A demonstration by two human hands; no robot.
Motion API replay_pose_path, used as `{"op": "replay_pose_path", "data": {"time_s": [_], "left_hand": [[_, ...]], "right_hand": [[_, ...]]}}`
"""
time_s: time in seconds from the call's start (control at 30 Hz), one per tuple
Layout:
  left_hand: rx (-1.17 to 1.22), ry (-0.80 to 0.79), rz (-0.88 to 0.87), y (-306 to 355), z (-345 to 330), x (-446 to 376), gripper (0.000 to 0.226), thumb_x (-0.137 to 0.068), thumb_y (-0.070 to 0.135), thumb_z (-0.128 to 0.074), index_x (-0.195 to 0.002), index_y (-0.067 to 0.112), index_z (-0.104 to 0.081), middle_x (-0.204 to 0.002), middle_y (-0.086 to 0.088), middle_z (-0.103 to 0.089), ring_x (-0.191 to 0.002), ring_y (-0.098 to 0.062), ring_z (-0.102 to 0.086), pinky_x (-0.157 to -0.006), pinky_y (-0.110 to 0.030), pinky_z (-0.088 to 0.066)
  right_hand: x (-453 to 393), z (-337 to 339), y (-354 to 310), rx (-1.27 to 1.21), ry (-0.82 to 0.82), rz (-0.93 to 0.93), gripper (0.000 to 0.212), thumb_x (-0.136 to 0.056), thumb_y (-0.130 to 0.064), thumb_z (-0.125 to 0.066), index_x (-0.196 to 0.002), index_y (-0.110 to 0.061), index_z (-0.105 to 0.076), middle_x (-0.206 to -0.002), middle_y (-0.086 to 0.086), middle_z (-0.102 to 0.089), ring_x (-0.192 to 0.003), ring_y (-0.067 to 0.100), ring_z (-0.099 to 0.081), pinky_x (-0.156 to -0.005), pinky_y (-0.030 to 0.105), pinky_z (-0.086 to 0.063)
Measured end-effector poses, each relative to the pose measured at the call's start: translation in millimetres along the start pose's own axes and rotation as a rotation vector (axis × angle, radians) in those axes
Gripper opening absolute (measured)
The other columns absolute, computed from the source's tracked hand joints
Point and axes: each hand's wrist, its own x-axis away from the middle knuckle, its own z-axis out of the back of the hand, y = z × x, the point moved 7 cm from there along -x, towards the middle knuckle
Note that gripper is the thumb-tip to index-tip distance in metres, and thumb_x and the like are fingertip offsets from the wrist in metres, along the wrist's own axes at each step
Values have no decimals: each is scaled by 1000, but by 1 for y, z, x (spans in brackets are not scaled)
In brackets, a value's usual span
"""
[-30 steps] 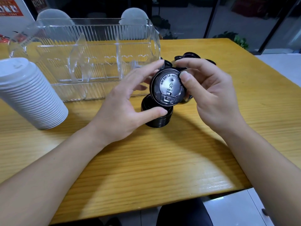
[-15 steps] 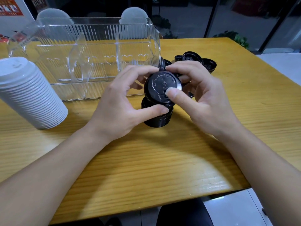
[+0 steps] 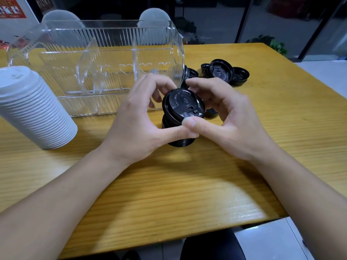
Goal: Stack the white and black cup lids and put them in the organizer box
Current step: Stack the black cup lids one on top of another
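Both hands hold one black cup lid [image 3: 183, 105], tilted, just above a short stack of black lids [image 3: 180, 141] on the table. My left hand [image 3: 139, 121] grips the lid's left rim with fingers and thumb. My right hand [image 3: 223, 115] pinches its right rim, thumb at the near edge. Loose black lids [image 3: 225, 72] lie behind my right hand. A tall stack of white lids [image 3: 32, 109] leans at the left. The clear organizer box [image 3: 105, 53] stands behind my left hand with nothing in it.
The wooden table [image 3: 169, 194] ends close to me and at the right, where a pale floor [image 3: 272, 239] shows. Two chair backs [image 3: 154, 16] rise behind the box. Glass partitions and a plant [image 3: 276, 45] stand beyond the table.
The lid was upright facing me; both hands have tipped it flatter and lowered it toward the black stack. My left thumb now meets my right thumb at the lid's near edge.
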Motion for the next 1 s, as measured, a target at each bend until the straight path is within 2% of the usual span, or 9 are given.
{"op": "replay_pose_path", "data": {"time_s": [0.07,0.23,0.33,0.4,0.6,0.7,0.8,0.9,1.0], "left_hand": [[8,-16,7,0,-2,1,79,-72,65,-100,-128,23,-63,-123,3,-65,-109,-26,-61,-92,-47,-52],[17,-68,4,2,-7,1,87,-66,65,-102,-131,23,-61,-124,9,-60,-111,-21,-57,-93,-25,-43],[42,-91,34,-7,-8,1,100,-64,69,-104,-143,30,-56,-135,10,-61,-125,-25,-60,-101,-36,-50],[62,-127,76,-14,-11,0,104,-64,70,-103,-147,35,-52,-143,12,-62,-133,-21,-61,-108,-43,-53],[103,-331,203,-28,-27,4,117,-61,63,-107,-154,46,-39,-151,17,-60,-144,-3,-59,-125,-41,-49],[97,-359,230,-30,-30,5,117,-63,60,-108,-155,49,-36,-150,16,-62,-144,-5,-61,-126,-44,-49],[102,-369,249,-30,-30,5,130,-68,58,-107,-167,56,-23,-147,15,-66,-143,-8,-63,-128,-48,-46],[119,-383,245,-26,-30,6,143,-75,47,-107,-175,59,-6,-145,17,-69,-139,-3,-66,-128,-45,-46],[147,-395,249,-25,-30,7,145,-79,38,-107,-177,58,-1,-143,16,-72,-135,-3,-69,-127,-42,-47]], "right_hand": [[0,0,0,-38,3,-2,68,-92,-38,-91,-149,-13,-65,-139,3,-70,-131,27,-68,-107,55,-57],[0,1,1,-100,11,-14,70,-83,-25,-100,-144,-12,-69,-135,2,-76,-129,25,-73,-107,58,-59],[-1,4,2,-124,48,-26,76,-82,-20,-101,-148,-9,-65,-137,6,-75,-130,25,-73,-110,53,-59],[-2,9,5,-131,89,-39,77,-84,-18,-100,-150,-9,-62,-138,8,-73,-128,26,-74,-111,50,-60],[-4,13,14,-84,95,-103,69,-90,-19,-95,-150,-14,-60,-133,4,-75,-126,21,-75,-110,45,-60],[-2,5,15,-3,1,-112,65,-93,-22,-92,-150,-16,-61,-131,-3,-77,-127,15,-74,-111,41,-59],[1,-5,14,96,-102,-105,66,-95,-31,-89,-153,-21,-60,-133,-9,-77,-130,8,-71,-113,38,-57],[2,-8,13,147,-135,-87,68,-96,-34,-88,-156,-21,-59,-138,-11,-75,-133,5,-69,-114,38,-54],[2,-9,12,158,-160,-74,67,-97,-30,-87,-158,-20,-59,-144,-12,-73,-139,1,-64,-117,35,-52]]}}
